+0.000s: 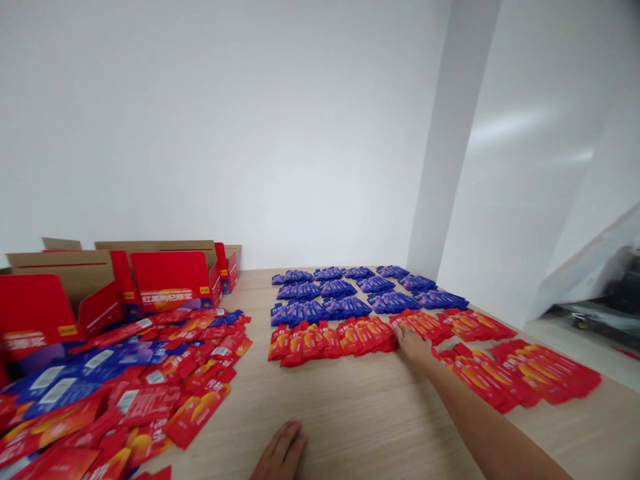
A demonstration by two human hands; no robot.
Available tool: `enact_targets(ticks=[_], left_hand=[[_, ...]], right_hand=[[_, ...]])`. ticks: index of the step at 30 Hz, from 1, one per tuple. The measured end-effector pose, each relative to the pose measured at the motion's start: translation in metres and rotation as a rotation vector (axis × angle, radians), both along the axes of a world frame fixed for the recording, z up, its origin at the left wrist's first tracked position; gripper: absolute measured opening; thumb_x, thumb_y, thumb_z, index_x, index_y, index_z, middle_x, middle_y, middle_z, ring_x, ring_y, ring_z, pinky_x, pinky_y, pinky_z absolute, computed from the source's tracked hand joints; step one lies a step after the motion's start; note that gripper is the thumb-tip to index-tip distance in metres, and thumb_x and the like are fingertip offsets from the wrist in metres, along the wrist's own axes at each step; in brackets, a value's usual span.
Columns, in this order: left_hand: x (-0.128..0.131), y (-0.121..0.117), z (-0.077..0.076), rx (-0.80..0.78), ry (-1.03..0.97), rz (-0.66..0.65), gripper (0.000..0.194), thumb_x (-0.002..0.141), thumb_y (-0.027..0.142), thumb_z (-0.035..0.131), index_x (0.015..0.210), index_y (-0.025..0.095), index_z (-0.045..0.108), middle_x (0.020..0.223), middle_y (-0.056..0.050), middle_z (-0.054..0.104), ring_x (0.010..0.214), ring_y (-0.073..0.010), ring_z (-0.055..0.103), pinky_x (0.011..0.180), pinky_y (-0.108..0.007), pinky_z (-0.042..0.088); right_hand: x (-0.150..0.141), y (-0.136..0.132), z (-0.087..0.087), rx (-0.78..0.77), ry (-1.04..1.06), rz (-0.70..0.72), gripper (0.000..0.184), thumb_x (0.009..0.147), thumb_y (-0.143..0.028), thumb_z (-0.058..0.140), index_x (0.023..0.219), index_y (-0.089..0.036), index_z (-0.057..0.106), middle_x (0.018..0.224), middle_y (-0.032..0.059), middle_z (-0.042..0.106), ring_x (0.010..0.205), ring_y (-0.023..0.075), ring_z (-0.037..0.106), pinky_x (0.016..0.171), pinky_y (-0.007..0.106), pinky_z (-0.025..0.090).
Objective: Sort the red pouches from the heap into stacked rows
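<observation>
My right hand [412,341] reaches across the table to the front row of fanned red sachets [367,335]. Its fingers are closed at the edge of a fan of red sachets [423,325]; the thumb side is partly blurred. Near the front edge, my left hand [283,452] rests on the tabletop with its fingers stretched out and nothing in them. Behind the red fans lie several rows of fanned blue-purple sachets [347,307]. Two more red fans [547,370] lie to the right of my right forearm.
A loose heap of red sachets [150,400] mixed with blue sachets [95,363] covers the table's left side. Open red cartons [170,273] stand behind it. A white wall [300,133] bounds the back of the wooden table [340,407]. Dark equipment [620,287] is beyond the right edge.
</observation>
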State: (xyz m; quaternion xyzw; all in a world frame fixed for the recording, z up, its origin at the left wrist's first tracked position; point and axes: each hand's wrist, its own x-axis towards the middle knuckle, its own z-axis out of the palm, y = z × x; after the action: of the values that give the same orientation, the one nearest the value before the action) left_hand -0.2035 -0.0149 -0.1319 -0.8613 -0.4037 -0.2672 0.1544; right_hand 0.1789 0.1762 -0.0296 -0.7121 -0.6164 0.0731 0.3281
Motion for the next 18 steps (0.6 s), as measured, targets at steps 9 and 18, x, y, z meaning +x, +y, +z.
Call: enact_targets(ticks=[9, 18], left_hand=[[0.029, -0.037, 0.067, -0.625, -0.404, 0.204, 0.045, 0.084, 0.02, 0.046, 0.128, 0.02, 0.051, 0.135, -0.009, 0.052, 0.125, -0.0194, 0.047, 0.108, -0.037, 0.038], [-0.045, -0.013, 0.097, -0.382, -0.139, 0.796, 0.055, 0.082, 0.025, 0.05, 0.132, 0.006, 0.041, 0.138, -0.022, 0.044, 0.13, -0.0304, 0.039, 0.106, -0.046, 0.033]], right_hand=[[-0.109, -0.079, -0.005, 0.123, 0.262, 0.441, 0.054, 0.09, -0.047, 0.027, 0.118, -0.014, 0.059, 0.127, 0.0144, 0.059, 0.122, 0.0249, 0.05, 0.104, 0.044, 0.036], [-0.176, -0.19, -0.027, -0.136, 0.457, 0.841, 0.043, 0.089, -0.047, 0.039, 0.114, -0.018, 0.059, 0.117, 0.013, 0.062, 0.114, 0.0234, 0.054, 0.102, 0.042, 0.038]])
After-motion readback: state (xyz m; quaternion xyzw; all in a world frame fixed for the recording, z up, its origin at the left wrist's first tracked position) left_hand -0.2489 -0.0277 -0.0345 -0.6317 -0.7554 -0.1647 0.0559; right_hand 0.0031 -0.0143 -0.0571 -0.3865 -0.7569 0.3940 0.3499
